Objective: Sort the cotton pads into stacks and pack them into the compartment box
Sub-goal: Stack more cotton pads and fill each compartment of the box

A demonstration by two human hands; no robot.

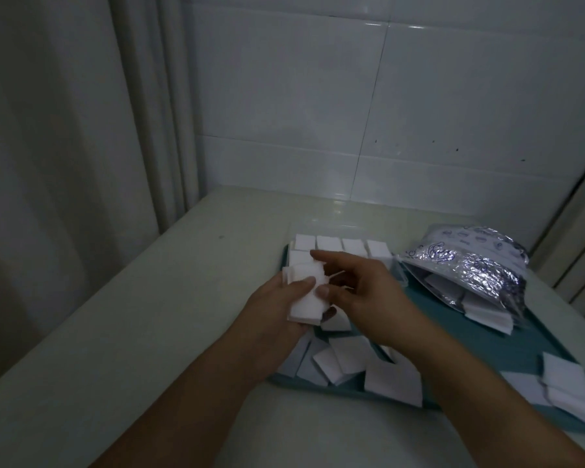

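My left hand [277, 304] grips a stack of white square cotton pads [306, 298] above the teal tray [534, 342]. My right hand [362, 288] meets the stack from the right, thumb on its front and index finger stretched over its top. Behind the hands lies the clear compartment box [338, 246], its far row holding several white pad stacks. Loose pads [348, 361] lie scattered on the tray below my hands, with more pads [564, 383] at the tray's right end.
A crinkled silver pad bag [470, 265] lies open on the tray's right side with pads spilling from its mouth. The tray sits on a pale counter [149, 315] bounded by a tiled wall behind and a curtain on the left.
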